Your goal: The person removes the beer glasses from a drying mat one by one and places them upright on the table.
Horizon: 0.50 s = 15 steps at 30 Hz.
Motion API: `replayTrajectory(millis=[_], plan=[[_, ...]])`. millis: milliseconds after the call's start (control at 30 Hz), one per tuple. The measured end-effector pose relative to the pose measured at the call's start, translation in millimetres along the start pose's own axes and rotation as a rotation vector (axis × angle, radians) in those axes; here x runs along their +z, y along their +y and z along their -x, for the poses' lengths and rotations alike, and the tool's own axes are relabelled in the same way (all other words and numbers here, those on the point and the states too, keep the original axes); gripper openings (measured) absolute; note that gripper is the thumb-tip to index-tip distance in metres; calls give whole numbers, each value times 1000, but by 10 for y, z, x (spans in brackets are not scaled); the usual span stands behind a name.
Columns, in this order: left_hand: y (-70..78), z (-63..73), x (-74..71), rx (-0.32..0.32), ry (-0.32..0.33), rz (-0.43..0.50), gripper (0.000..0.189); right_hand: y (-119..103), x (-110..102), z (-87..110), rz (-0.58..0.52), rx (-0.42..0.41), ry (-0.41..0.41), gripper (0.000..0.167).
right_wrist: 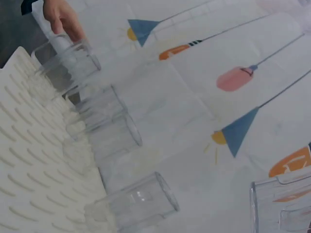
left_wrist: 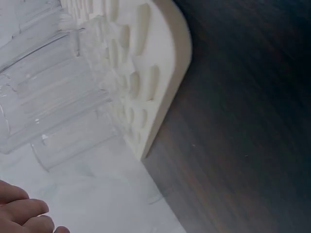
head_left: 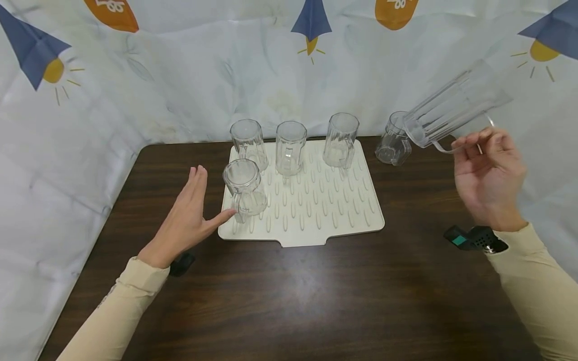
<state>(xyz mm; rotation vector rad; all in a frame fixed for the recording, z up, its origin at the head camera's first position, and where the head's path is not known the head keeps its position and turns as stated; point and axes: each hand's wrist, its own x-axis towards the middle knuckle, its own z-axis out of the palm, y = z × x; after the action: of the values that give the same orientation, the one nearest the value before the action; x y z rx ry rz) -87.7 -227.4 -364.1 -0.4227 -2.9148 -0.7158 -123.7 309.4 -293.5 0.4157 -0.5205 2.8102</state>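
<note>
In the head view my right hand point(head_left: 489, 175) grips the handle of a tall clear mug point(head_left: 456, 108), raised above the table and tilted. Part of that mug point(right_wrist: 286, 204) also shows at the lower right of the right wrist view. My left hand point(head_left: 185, 215) has straight fingers and a spread thumb. Its thumb tip is beside the handle of the front-left clear mug point(head_left: 246, 188); I cannot tell whether they touch. Behind that mug stand three more clear mugs, at left point(head_left: 249, 143), middle point(head_left: 290, 148) and right point(head_left: 340, 140), all on the white ridged drying mat point(head_left: 316, 220).
Right of the mat, another clear mug point(head_left: 394, 140) stands on the dark wooden table point(head_left: 298, 301), behind and below the raised one. A pale patterned sheet point(head_left: 189, 75) hangs along the table's back edge and covers the left side.
</note>
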Motion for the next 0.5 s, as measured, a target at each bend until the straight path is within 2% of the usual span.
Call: replayTrajectory(millis=[167, 367, 500], plan=[[-70, 43, 63, -28, -60, 1, 115, -82, -63, -52, 39, -31, -2, 22], [-111, 88, 131, -45, -134, -22, 118, -199, -147, -143, 58, -21, 21, 23], [-121, 109, 167, -50, -169, -29, 118, -229, -222, -177, 108, -65, 0, 24]])
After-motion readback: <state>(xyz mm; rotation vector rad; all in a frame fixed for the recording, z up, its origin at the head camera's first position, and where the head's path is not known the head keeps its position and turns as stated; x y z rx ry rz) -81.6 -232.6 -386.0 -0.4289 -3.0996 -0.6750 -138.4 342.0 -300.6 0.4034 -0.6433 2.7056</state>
